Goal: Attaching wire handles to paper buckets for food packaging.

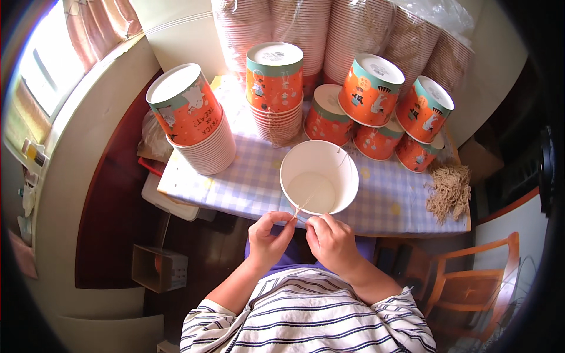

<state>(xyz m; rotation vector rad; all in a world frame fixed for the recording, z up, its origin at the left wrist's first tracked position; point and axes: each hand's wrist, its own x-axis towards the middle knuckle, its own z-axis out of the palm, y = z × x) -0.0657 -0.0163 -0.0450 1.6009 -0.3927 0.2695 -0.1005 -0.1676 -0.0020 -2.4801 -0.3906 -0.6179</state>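
A white paper bucket [294, 176] stands at the table's front edge with its mouth up. A piece of thin twine [303, 203] sticks up at its near rim, and a bit more shows at the far rim. My left hand [269, 238] pinches the twine between thumb and finger, just in front of the bucket. Close beside it, my right hand [332, 242] is closed in a pinch. Something thin and bluish shows between the two hands, too small to name. On the table's right end lies a heap of beige twine [449, 191].
A checked cloth covers the table [235, 191]. Orange printed buckets top a left stack [185, 106] and a middle stack [275, 82]; several more stand upside down at right [372, 88]. Tall wrapped bucket stacks [299, 35] line the back. A wooden chair [471, 282] is at right, a cardboard box [159, 267] at lower left.
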